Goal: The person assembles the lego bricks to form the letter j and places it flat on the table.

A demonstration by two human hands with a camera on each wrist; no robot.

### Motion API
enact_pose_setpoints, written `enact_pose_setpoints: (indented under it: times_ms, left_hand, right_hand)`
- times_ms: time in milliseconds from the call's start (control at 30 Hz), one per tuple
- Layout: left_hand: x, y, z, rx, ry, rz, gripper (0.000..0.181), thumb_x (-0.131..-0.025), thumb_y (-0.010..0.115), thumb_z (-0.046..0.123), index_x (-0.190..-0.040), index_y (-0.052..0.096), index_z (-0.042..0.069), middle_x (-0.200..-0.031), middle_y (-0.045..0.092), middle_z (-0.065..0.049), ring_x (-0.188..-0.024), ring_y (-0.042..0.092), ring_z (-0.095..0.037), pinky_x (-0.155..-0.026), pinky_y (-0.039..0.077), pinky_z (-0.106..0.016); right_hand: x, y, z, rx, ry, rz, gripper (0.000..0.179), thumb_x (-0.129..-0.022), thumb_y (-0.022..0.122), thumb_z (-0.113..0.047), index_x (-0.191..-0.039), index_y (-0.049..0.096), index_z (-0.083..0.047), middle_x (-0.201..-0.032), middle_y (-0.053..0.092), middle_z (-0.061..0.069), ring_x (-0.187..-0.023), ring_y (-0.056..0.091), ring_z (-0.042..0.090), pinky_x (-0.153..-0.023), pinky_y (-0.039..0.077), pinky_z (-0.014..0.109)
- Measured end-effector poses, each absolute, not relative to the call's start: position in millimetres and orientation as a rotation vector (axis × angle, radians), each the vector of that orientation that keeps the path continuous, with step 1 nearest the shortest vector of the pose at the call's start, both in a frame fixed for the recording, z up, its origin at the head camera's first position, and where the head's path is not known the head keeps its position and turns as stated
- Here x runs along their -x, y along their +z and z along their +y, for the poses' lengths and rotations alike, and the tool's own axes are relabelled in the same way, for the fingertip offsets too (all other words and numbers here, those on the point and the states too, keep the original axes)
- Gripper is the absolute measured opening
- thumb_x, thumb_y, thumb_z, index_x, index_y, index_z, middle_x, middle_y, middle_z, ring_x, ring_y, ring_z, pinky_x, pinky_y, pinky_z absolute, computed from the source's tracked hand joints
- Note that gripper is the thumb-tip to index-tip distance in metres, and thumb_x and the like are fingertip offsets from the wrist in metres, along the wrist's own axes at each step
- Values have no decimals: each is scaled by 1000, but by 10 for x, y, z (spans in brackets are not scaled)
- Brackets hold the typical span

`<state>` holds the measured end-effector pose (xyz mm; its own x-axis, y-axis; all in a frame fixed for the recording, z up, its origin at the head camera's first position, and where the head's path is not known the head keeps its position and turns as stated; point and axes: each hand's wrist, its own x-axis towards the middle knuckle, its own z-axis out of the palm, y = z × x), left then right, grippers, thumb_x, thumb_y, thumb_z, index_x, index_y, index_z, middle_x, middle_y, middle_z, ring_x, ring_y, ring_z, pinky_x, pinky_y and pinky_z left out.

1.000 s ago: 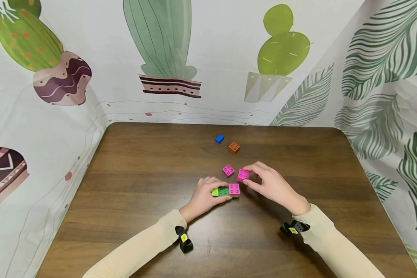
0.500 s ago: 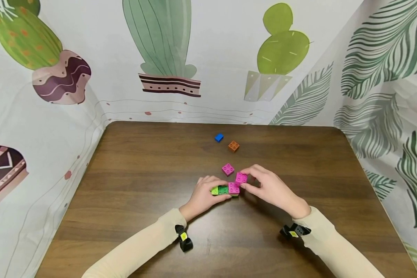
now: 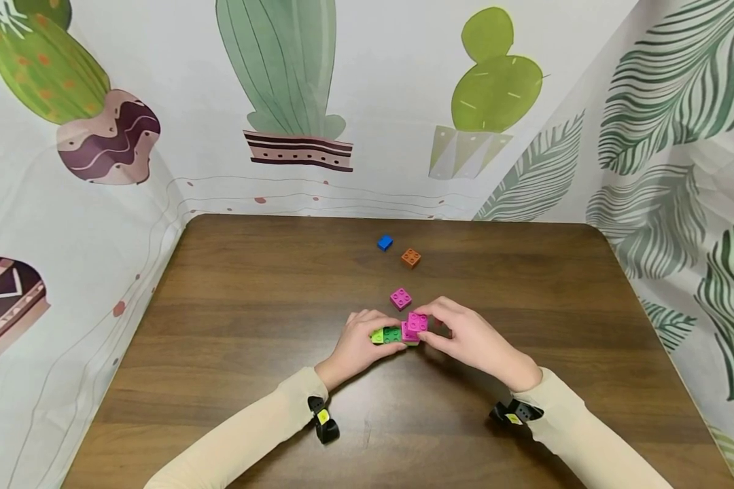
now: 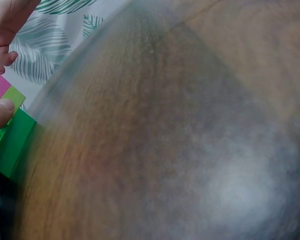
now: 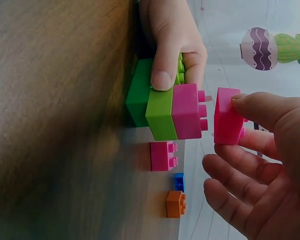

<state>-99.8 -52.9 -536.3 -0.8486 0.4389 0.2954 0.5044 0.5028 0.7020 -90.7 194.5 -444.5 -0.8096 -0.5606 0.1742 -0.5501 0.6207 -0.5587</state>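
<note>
My left hand (image 3: 365,339) grips a small stack of toy building bricks. In the right wrist view, the stack shows a dark green brick (image 5: 139,95) lowest, a lime green brick (image 5: 161,116) over it and a pink brick (image 5: 186,111) on top at the near end. My right hand (image 3: 472,339) pinches a second pink brick (image 5: 228,117) between thumb and fingers. That brick hovers just above the studs of the stack's pink one, with a narrow gap between them. The left wrist view catches only the stack's edge, with the left thumb (image 4: 0,116) on the lime brick.
A loose pink brick (image 3: 400,299) lies on the wooden table (image 3: 251,285) just beyond the stack. Farther back are an orange brick (image 3: 411,257) and a blue brick (image 3: 385,242). Patterned cloth (image 3: 391,102) hangs behind and beside the table.
My right hand has brought its pink brick left and nearer, from beside the stack to over its pink end. The left hand has kept its grip in place.
</note>
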Motion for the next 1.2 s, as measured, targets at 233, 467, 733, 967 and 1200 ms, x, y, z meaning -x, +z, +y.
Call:
enact_pose_setpoints:
  times_ms: [233, 467, 733, 967, 1200]
  left_hand:
    - [1001, -5368, -528, 833, -1279, -2664, 38, -84, 88, 35, -117, 79, 18, -105, 73, 4, -98, 60, -13, -86, 38, -38]
    - [992, -5360, -530, 830, -1280, -2663, 38, -84, 89, 35, -116, 79, 18, -105, 73, 4, -99, 60, -14, -85, 38, -37]
    - [995, -5363, -531, 838, -1269, -2657, 38, -84, 89, 35, -116, 79, 18, -104, 73, 4, -99, 60, -13, -85, 38, -37]
    - [1000, -5361, -530, 846, -1254, -2645, 37, -84, 89, 35, -115, 79, 18, -103, 73, 4, -98, 60, -14, -84, 38, -37]
    - [999, -5361, -532, 842, -1261, -2657, 38, -83, 89, 35, -115, 79, 17, -104, 73, 3, -99, 61, -14, -85, 39, -38]
  right_hand:
    - [897, -4466, 1916, 1006, -958, 2815, 37, -93, 81, -23, -128, 70, -14, -112, 66, -4, -87, 63, 18, -74, 54, 28]
    - [897, -4473, 1899, 1022, -954, 2821, 37, -93, 81, -22, -127, 70, -14, -112, 66, -4, -86, 62, 16, -74, 53, 28]
    - [917, -4508, 1888, 1049, -940, 2836, 37, -93, 81, -21, -127, 70, -14, -112, 66, -4, -86, 61, 13, -74, 53, 28]
    - [925, -4503, 1886, 1051, -931, 2835, 37, -93, 81, -22, -127, 70, -14, -113, 66, -3, -87, 62, 14, -76, 55, 30]
    - [927, -4499, 1898, 1058, -942, 2799, 38, -93, 81, -21, -128, 70, -13, -116, 66, -3, -92, 65, 16, -80, 56, 32]
